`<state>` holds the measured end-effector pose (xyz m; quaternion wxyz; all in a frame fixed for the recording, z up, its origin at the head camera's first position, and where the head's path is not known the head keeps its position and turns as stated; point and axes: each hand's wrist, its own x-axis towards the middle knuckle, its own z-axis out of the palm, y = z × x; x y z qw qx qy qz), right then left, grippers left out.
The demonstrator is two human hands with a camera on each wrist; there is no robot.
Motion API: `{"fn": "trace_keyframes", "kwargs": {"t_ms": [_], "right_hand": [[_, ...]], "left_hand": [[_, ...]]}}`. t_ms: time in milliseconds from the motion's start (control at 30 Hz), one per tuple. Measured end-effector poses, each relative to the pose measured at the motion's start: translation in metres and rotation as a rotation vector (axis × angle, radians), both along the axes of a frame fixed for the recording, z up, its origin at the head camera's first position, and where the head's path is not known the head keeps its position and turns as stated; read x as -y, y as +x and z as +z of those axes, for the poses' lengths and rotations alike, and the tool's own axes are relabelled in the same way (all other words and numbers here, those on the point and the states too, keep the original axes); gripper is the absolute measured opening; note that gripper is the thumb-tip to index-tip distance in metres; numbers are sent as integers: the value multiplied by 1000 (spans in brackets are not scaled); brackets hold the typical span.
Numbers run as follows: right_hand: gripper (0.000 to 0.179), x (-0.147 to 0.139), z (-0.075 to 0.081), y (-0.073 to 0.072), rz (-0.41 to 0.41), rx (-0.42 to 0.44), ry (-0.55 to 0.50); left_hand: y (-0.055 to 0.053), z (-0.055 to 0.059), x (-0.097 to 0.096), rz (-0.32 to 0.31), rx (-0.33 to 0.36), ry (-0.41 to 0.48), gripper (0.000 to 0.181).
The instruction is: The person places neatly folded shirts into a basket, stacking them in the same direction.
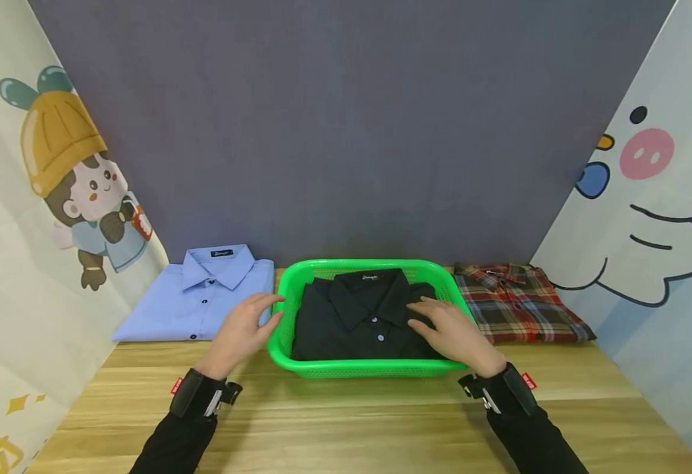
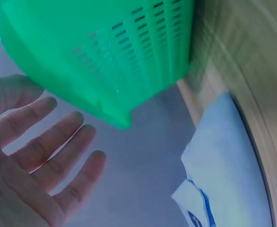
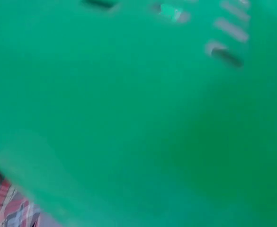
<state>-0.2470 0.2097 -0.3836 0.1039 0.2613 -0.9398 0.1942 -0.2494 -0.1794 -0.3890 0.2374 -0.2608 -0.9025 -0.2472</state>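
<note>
A green plastic basket (image 1: 375, 367) stands on the wooden table in the head view, with a folded black shirt (image 1: 346, 326) lying in it, collar to the back. My left hand (image 1: 243, 331) is beside the basket's left rim, fingers spread and loosely bent around nothing. The left wrist view shows the left thumb overlapping the rim and the fingers (image 2: 60, 151) apart from the basket wall. Over the right side of the basket is my right hand (image 1: 449, 329), its relaxed fingertips above the black shirt. Green basket wall (image 3: 129, 118) fills the right wrist view, hiding the right hand.
Left of the basket lies a folded light blue shirt (image 1: 162, 309). A folded plaid shirt (image 1: 523, 306) in red and black lies to its right. The table (image 1: 346, 421) runs back to a dark grey panel (image 1: 346, 131), with cartoon-printed sheets (image 1: 20, 263) at both sides.
</note>
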Motion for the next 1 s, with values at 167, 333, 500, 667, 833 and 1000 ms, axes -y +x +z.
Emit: {"fn": "trace_keyframes", "kwargs": {"t_ms": [167, 333, 500, 667, 833, 1000], "right_hand": [[41, 10, 4, 7, 15, 3, -29], [39, 26, 7, 11, 53, -11, -48], [36, 44, 10, 14, 114, -9, -66], [36, 61, 10, 15, 161, 20, -91], [36, 76, 11, 15, 191, 37, -93], [36, 94, 13, 18, 262, 83, -119]], "left_hand": [[0, 3, 12, 6, 20, 16, 29], [0, 4, 25, 57, 54, 6, 28], [-5, 2, 33, 74, 110, -4, 28], [-9, 0, 44, 102, 131, -9, 28], [-10, -3, 56, 127, 161, -30, 29], [-12, -7, 62, 135, 247, -40, 30]]}}
